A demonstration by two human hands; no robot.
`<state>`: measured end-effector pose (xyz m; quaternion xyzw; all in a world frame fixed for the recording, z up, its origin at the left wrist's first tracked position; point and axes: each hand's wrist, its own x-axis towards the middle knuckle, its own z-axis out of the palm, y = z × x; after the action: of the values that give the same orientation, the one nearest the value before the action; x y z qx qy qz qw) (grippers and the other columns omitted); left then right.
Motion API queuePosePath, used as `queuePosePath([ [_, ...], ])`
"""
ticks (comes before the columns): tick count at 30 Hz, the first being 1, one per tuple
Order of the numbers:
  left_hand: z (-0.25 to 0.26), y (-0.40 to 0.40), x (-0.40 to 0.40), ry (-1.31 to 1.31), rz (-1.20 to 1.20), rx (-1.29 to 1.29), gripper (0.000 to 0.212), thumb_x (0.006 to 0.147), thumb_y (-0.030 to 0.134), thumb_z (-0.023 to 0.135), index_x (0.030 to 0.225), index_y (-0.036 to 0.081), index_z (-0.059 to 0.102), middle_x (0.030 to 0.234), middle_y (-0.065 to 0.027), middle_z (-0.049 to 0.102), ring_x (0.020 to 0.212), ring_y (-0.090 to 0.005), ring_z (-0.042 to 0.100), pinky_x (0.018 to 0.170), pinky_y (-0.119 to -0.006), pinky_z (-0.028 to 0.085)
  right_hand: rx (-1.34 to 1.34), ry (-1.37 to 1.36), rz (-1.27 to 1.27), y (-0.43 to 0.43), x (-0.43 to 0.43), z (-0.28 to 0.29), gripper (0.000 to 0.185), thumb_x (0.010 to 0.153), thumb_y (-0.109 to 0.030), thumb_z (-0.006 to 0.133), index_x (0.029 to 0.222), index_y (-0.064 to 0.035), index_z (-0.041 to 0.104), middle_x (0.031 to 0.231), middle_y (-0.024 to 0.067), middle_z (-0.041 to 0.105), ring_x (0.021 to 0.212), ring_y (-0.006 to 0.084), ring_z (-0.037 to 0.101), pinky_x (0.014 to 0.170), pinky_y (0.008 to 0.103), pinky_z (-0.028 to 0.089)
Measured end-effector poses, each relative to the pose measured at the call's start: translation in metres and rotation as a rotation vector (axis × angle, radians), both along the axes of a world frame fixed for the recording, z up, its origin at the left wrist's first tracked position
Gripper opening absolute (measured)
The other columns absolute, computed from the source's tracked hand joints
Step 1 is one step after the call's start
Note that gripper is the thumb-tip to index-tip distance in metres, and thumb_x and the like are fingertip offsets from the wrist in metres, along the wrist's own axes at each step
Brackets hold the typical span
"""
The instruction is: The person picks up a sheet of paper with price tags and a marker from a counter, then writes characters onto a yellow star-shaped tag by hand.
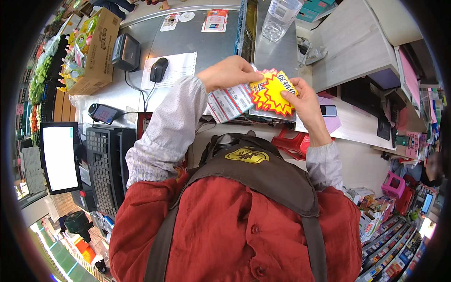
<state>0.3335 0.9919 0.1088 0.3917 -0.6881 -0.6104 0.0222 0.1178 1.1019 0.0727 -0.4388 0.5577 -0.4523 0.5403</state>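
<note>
Yellow starburst-shaped price cards with red zigzag edges [273,93], several in a fanned stack, are held between my two hands above the counter's near edge. My left hand [232,72] pinches the stack's upper left corner between thumb and fingers. At its right side my right hand [303,98] grips the cards, thumb on top. Striped price labels with handwritten numbers [230,102] hang below my left hand, partly behind the yellow cards; whether that hand holds them too is hard to tell. Both forearms wear pale sleeve covers.
On the metal counter [190,38] lie a black computer mouse [159,69] on printed paper, a black scanner box [126,52] and a cardboard box of packaged goods [100,53]. A clear plastic bottle [280,21] stands ahead. Left are a keyboard [102,165] and a lit monitor [59,157]; a red plastic stool [292,142] is at right.
</note>
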Motion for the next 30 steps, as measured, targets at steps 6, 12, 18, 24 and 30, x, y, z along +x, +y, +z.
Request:
queuePosePath([
  [6,-0.004,-0.002,0.052,0.113,0.173,-0.332,0.024,0.081,0.016,0.064,0.092,-0.005,0.068,0.085,-0.0114,0.067,0.068,-0.0164,0.063,0.064,-0.028,0.050,-0.095,0.636,-0.142,-0.006,-0.004,-0.006,0.033,0.077,-0.016,0.069,0.102,0.0017,0.056,0.090,0.0141,0.065,0.079,0.0232,0.064,0.071,0.0325,0.048],
  [12,-0.025,0.022,0.088,0.250,0.469,0.010,0.021,0.083,0.007,0.061,0.101,-0.003,0.066,0.089,-0.0101,0.067,0.074,-0.0122,0.064,0.069,-0.024,0.051,-0.034,0.968,-0.014,-0.002,0.010,0.019,0.038,0.078,-0.026,0.068,0.106,-0.0021,0.058,0.093,0.0173,0.063,0.088,0.0334,0.061,0.076,0.0392,0.047],
  [18,-0.048,0.043,0.085,0.369,0.573,0.142,0.018,0.085,0.005,0.061,0.102,-0.003,0.065,0.093,-0.0086,0.067,0.079,-0.0115,0.064,0.073,-0.023,0.051,0.014,0.965,0.012,0.000,0.009,0.025,0.040,0.076,-0.025,0.070,0.108,-0.0032,0.059,0.097,0.0164,0.060,0.091,0.0307,0.059,0.078,0.0370,0.047],
  [24,-0.048,0.051,0.075,0.356,0.542,0.140,0.019,0.085,0.007,0.062,0.101,-0.002,0.066,0.087,-0.0079,0.068,0.072,-0.0103,0.063,0.066,-0.023,0.051,-0.062,0.796,-0.042,0.005,-0.007,0.012,0.036,0.076,-0.016,0.070,0.108,-0.0014,0.059,0.097,0.0123,0.059,0.078,0.0200,0.060,0.070,0.0311,0.048],
  [30,-0.049,0.050,0.074,0.339,0.555,0.195,0.019,0.086,0.004,0.060,0.103,-0.002,0.064,0.091,-0.0086,0.068,0.075,-0.0110,0.065,0.068,-0.022,0.053,0.049,0.424,-0.085,0.006,-0.015,0.002,0.031,0.080,-0.006,0.065,0.109,0.0013,0.058,0.089,0.0055,0.056,0.072,0.0082,0.057,0.063,0.0214,0.047],
])
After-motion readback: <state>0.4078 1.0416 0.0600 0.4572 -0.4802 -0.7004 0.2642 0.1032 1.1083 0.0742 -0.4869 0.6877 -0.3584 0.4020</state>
